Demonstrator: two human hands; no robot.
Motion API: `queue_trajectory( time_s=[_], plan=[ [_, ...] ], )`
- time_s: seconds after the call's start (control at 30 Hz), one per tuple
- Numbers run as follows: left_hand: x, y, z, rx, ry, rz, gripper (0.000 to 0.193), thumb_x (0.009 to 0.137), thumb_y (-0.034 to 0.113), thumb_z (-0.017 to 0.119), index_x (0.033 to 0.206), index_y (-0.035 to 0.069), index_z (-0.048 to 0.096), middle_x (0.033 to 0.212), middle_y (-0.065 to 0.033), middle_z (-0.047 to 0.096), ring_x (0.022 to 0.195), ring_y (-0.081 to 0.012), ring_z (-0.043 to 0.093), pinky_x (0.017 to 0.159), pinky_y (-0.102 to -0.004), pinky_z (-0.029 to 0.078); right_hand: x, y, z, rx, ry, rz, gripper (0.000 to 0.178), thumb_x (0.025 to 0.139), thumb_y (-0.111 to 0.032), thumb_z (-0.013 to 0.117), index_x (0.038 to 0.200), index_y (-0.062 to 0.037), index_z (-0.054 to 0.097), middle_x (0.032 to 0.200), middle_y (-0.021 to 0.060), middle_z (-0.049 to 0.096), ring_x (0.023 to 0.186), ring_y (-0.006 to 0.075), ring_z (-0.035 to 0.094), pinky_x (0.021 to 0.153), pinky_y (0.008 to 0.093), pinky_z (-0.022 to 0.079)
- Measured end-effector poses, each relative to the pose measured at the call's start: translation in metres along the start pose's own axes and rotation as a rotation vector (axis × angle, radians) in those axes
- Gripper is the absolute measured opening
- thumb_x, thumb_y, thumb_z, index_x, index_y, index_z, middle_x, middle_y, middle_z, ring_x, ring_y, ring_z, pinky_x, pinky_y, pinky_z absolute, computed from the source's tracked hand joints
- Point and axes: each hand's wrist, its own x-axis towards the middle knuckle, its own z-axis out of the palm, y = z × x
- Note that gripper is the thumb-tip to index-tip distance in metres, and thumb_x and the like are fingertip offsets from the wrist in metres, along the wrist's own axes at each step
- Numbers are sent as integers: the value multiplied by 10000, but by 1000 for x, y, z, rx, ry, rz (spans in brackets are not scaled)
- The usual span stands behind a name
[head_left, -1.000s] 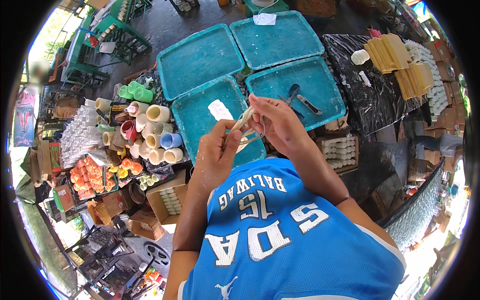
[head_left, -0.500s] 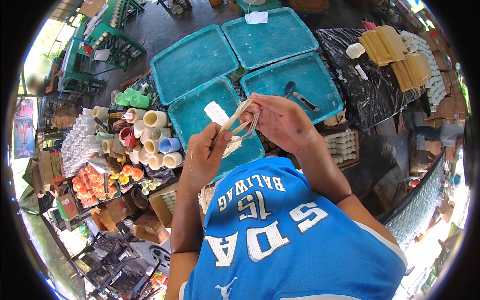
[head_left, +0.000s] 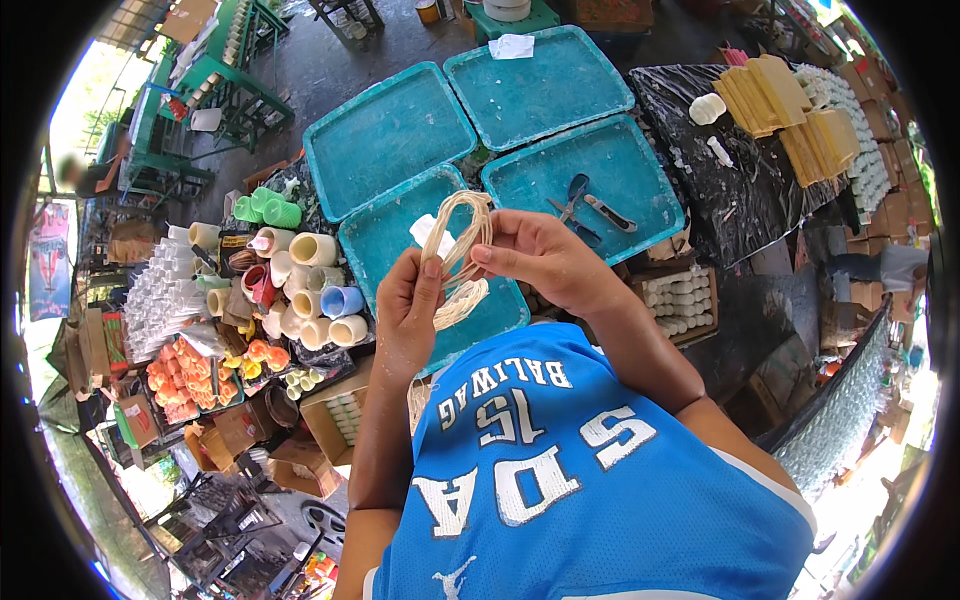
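A looped hank of cream string (head_left: 459, 225) is stretched between my hands over the teal trays. My left hand (head_left: 412, 300) is closed, pinching the lower left side of the loop between thumb and fingers. Strands hang beneath it in a second loop. At the loop's right side my right hand (head_left: 545, 258) pinches the strands with thumb and fingertips. Behind the string, a white ridged piece (head_left: 430, 232) lies on the near left tray (head_left: 375, 240), partly covered. Dark-handled scissors (head_left: 567, 210) and a utility knife (head_left: 610, 213) rest on the near right tray (head_left: 650, 185).
Pale cylinders (head_left: 313, 250), orange pieces (head_left: 185, 375) and stacked white pieces (head_left: 160, 290) crowd the left. Yellow sheets (head_left: 765, 95) lie on a black-covered table (head_left: 690, 130) at right. A box of white pieces (head_left: 680, 303) stands below the trays. Far left is a green bench (head_left: 215, 75).
The string has opened into an upright, rounded loop between my hands. My right hand has turned and lowered, and the scissors show more fully.
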Motion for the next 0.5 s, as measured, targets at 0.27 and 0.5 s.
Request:
queue_trajectory(
  time_s=[0.27, 0.5],
  plan=[
    [-2, -8, -6, -174, -48, -18, 227, 1154, 224, 507, 1013, 58, 570, 753, 63, 425, 642, -19, 364, 556, -212, 281, 4, 1, -9, -24, 119, -112, 201, 1074, -219, 647, 1091, -26, 703, 1018, 42, 740, 988, 121, 681, 908, 288, 512],
    [-9, -8, -2, -105, -29, 26, 131, 1132, 184, 550, 1104, 57, 555, 741, 69, 458, 622, -12, 371, 539, -211, 277, 8, 4, -8, -27, 73, -148, 202, 1083, -201, 618, 1050, -14, 685, 965, 52, 710, 918, 127, 663, 870, 288, 509]
  ],
)
